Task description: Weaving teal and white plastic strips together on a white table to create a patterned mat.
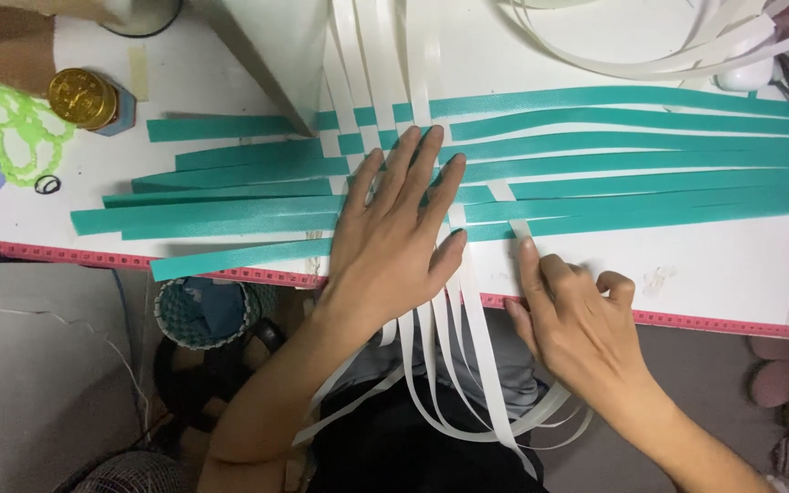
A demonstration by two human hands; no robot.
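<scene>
**Two hands on a teal-and-white strip weave at the bench's near edge**

Nearest the camera, the loose ends of the white strips (pixel 468 365) hang over the near edge of the bench (pixel 732 274) and curl down towards the person's lap. Just above them, the right hand (pixel 577 315) rests at that near edge, its index finger stretched out and pressing the end of one white strip flat on the bench top, the other fingers curled loosely; it grips nothing that can be seen. The left hand (pixel 394 237) lies flat and fully spread, palm down, on the woven patch where the white strips cross the teal strips (pixel 632 160), holding them down without closing around anything.

The teal strips run side by side across the bench from its left part to its right edge, lying roughly parallel and fanning slightly. The white strips cross them from the far edge to the near edge, passing over and under near the middle of the bench. More white strip lies looped at the far right corner.

Towards the far left corner stands a round gold lid (pixel 82 97) on a small jar, with a bright green beaded chain (pixel 6 128) beside it. A pink patterned band (pixel 723 321) runs along the bench's near edge. Below the bench, on the left, sits a small woven basket (pixel 205 312).
</scene>
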